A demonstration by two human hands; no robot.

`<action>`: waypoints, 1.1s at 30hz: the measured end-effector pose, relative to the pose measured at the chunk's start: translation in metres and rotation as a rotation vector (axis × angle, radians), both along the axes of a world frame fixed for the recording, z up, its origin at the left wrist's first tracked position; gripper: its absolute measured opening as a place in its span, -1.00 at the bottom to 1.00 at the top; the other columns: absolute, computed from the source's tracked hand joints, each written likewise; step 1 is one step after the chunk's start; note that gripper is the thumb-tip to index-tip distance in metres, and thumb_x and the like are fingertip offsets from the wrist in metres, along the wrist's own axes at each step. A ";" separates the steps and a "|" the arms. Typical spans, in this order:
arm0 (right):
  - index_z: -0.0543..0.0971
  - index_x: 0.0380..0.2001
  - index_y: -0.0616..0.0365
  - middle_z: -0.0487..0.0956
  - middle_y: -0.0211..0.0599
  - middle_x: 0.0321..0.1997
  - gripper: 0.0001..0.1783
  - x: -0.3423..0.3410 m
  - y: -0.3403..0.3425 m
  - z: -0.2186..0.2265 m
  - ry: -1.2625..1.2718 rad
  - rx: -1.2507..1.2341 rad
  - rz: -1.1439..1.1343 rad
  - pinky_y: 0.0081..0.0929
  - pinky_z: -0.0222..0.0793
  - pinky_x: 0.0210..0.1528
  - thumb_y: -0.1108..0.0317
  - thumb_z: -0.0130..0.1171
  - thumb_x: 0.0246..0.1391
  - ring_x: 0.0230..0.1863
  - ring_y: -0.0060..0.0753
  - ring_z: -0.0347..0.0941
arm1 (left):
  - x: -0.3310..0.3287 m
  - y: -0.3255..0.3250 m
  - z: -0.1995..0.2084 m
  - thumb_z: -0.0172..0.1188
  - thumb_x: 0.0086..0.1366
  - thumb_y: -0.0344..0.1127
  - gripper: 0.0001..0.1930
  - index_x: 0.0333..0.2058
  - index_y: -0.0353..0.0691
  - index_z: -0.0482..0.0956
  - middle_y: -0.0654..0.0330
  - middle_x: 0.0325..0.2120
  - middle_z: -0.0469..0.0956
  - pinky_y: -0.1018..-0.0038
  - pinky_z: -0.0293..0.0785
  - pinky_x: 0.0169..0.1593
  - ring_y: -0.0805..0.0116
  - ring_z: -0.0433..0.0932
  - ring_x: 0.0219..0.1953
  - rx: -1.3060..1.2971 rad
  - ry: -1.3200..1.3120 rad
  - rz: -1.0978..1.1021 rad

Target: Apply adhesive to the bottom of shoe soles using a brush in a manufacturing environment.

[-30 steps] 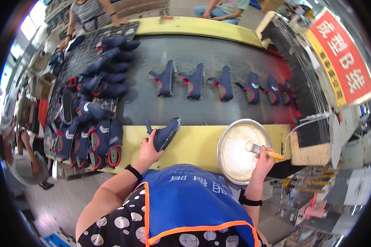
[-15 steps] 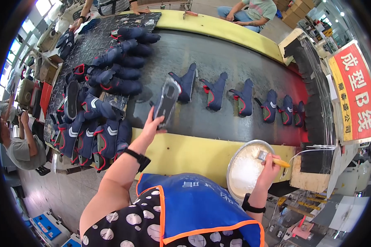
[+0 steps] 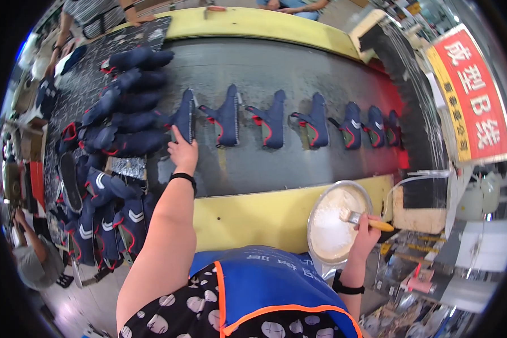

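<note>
A navy shoe upper (image 3: pixel 186 110) with its toe pointing away lies on its side on the dark conveyor belt (image 3: pixel 253 169). The fingers of my left hand (image 3: pixel 183 153) are closed on its heel end. To its right, several similar navy shoe uppers (image 3: pixel 229 121) with red trim form a row. In my right hand (image 3: pixel 365 236), a flat brush (image 3: pixel 377 225) with a yellow handle is gripped above a metal bowl (image 3: pixel 311 225). The bristles touch or hover just over the white, creamy substance (image 3: pixel 332 222) in the bowl; which one, I cannot tell.
Navy shoes (image 3: pixel 132 110) crowd the patterned table on the left. Yellow boards (image 3: pixel 253 217) edge the belt. A dark curtained opening (image 3: pixel 400 73) with a red glow stands at its right end, beside a red and yellow sign (image 3: pixel 473 93). Other people (image 3: pixel 96 17) are across and to the left.
My left hand has swung left and down to the belt, and the shoe upper it held raised now lies at the row's left end. My right hand keeps the brush at the bowl.
</note>
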State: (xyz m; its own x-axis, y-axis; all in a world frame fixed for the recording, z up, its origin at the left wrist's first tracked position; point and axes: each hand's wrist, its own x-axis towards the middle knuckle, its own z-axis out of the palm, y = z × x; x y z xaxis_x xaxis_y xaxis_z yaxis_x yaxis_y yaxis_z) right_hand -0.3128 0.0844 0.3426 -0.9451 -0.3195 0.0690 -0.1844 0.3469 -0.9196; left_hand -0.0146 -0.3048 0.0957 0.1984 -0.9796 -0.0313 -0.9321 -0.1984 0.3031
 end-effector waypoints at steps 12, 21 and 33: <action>0.44 -0.38 0.18 0.43 -0.46 -0.51 -0.88 0.015 0.008 0.007 0.025 -0.111 0.113 -0.69 0.23 -0.43 0.47 0.18 0.21 -0.51 -0.71 0.31 | 0.013 0.026 0.014 0.27 0.17 0.05 0.09 0.43 -0.22 -0.29 -0.24 0.14 0.29 0.00 0.39 0.17 -0.20 0.34 0.18 0.216 0.123 -0.102; 0.49 -0.33 0.17 0.40 -0.52 -0.45 -0.86 0.004 0.057 0.001 0.024 -0.093 0.037 -0.63 0.17 -0.38 0.33 0.11 0.26 -0.44 -0.69 0.24 | 0.026 0.129 0.034 0.22 0.20 0.11 -0.16 0.28 -0.39 0.23 -0.17 0.39 0.01 -0.09 0.05 0.38 -0.16 -0.09 0.45 0.579 0.044 -0.474; 0.45 -0.43 0.11 0.35 -0.55 -0.51 -0.81 -0.010 -0.010 0.015 0.026 -0.180 0.328 -0.67 0.09 -0.40 0.32 0.15 0.26 -0.49 -0.71 0.17 | 0.163 0.262 0.162 0.46 -0.03 -0.05 -0.02 0.32 -0.23 0.15 -0.18 0.30 0.14 0.04 -0.02 0.41 -0.14 0.09 0.37 -0.227 -0.238 0.053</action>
